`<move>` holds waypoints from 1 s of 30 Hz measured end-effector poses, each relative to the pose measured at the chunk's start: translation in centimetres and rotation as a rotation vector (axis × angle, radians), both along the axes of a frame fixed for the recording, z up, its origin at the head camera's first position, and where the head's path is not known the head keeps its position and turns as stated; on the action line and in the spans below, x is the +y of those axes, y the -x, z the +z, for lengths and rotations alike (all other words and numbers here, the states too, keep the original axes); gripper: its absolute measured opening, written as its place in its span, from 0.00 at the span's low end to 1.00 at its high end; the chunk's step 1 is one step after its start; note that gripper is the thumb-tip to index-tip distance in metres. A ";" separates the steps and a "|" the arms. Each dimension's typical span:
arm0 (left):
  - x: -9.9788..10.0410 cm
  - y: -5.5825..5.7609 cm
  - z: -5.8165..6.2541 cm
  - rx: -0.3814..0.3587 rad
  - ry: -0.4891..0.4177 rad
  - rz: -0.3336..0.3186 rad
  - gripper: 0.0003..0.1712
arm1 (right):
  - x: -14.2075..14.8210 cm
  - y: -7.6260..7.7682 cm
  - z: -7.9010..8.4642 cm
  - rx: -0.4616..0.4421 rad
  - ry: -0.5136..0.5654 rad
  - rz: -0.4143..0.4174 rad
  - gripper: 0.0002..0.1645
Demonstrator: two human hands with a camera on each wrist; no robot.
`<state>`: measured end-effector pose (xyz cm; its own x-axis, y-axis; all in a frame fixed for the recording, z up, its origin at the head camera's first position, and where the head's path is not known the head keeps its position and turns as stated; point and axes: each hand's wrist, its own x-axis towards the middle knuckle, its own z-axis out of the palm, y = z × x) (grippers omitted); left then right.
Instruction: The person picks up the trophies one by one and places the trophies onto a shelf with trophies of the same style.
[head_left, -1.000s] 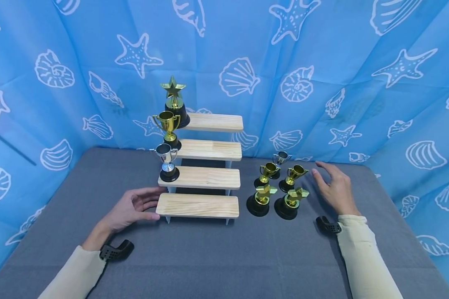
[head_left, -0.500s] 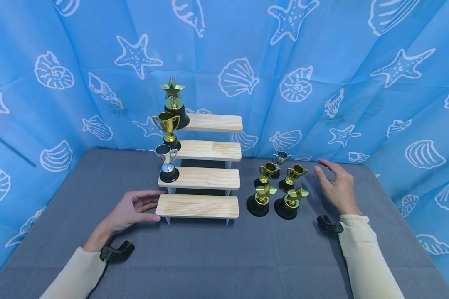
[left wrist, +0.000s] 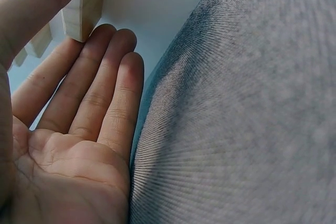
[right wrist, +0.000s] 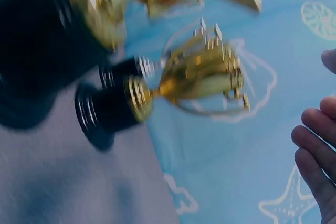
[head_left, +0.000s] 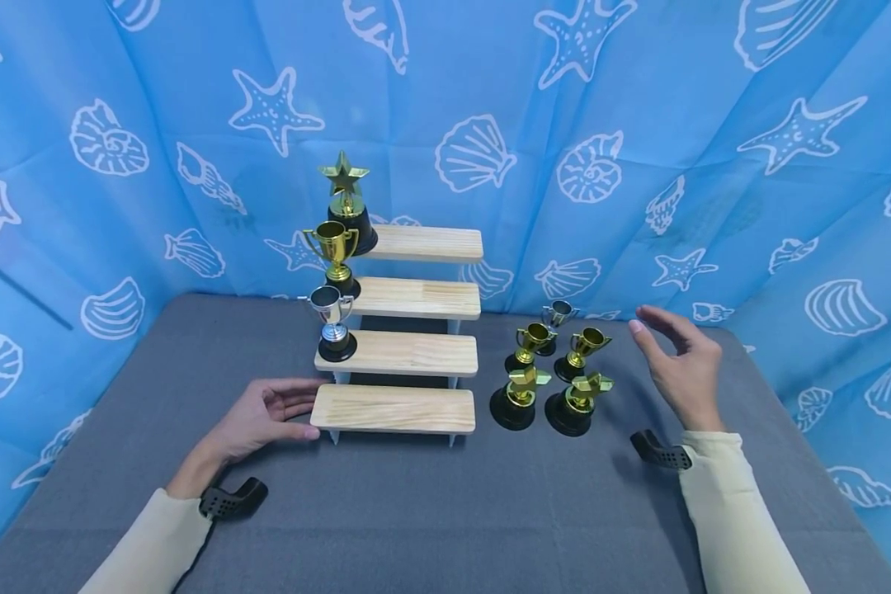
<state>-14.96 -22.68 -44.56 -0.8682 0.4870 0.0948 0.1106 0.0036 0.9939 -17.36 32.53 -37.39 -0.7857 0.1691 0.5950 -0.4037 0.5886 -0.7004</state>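
Note:
My left hand [head_left: 256, 417] is at the left end of the lowest step of a wooden tiered stand [head_left: 393, 410]. Its fingers [left wrist: 97, 93] lie nearly straight by the board's end in the left wrist view, and the thumb is at the front corner. My right hand [head_left: 686, 367] hovers with relaxed fingers right of a group of small trophies, holding nothing. Nearest to it is a gold cup trophy [head_left: 582, 351]. Beside that stand another gold cup [head_left: 530, 342], a silver cup [head_left: 558, 315] and two gold star trophies, one left [head_left: 518, 400] and one right [head_left: 573, 404].
On the stand's left side, a gold star trophy [head_left: 349, 202] occupies the top step, a gold cup [head_left: 336, 252] the second and a silver cup [head_left: 332, 322] the third. Grey cloth [head_left: 445, 520] covers the table. A blue seashell curtain [head_left: 416, 91] hangs behind.
My right hand has drifted right and lifted slightly, away from the trophies. The left hand, the stand and all trophies have stayed put.

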 end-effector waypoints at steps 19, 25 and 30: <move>0.0 0.0 0.0 -0.022 0.030 0.027 0.41 | -0.6 -3.7 -1.7 -0.202 0.199 0.416 0.20; 0.0 0.0 0.0 -0.007 0.020 0.020 0.40 | -0.9 -3.7 -2.5 -0.271 0.207 0.440 0.24; 0.0 0.0 0.0 -0.004 0.021 0.013 0.40 | -1.3 -3.5 -3.2 -0.321 0.182 0.414 0.25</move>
<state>-14.95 -22.65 -44.56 -0.8750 0.4773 0.0810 0.1062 0.0260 0.9940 -13.84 31.23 -40.61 -0.9456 -0.1149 0.3043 -0.3248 0.2836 -0.9023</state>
